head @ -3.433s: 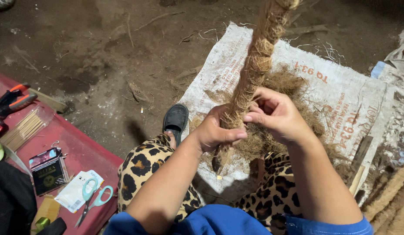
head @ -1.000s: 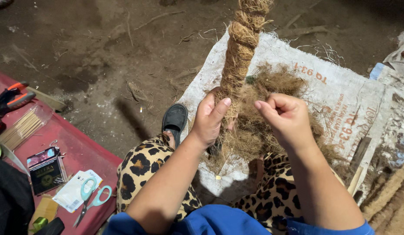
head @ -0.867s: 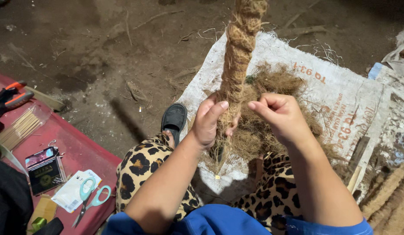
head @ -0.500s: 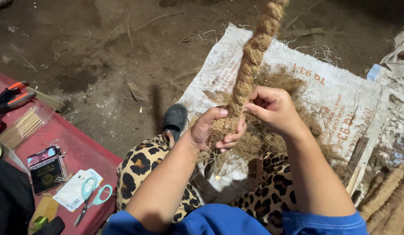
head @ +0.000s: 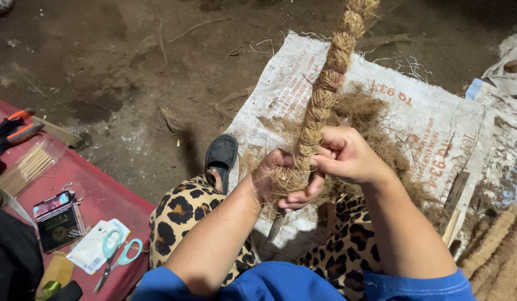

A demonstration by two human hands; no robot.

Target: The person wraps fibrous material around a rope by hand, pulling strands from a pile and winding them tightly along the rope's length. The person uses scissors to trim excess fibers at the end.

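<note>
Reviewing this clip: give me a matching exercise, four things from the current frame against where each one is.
Things:
1. fibre rope
2. scissors
3. black sandal
4. pliers

Places:
A. far left edge of the red surface
B. gripped in both hands
C. on the dirt beside the white sack
D. on white paper, red surface

Pairs: 1-B, 2-D, 3-C, 4-A

left hand (head: 281,181) reclosed on rope (head: 320,106) | right hand (head: 347,153) pinching closer
</note>
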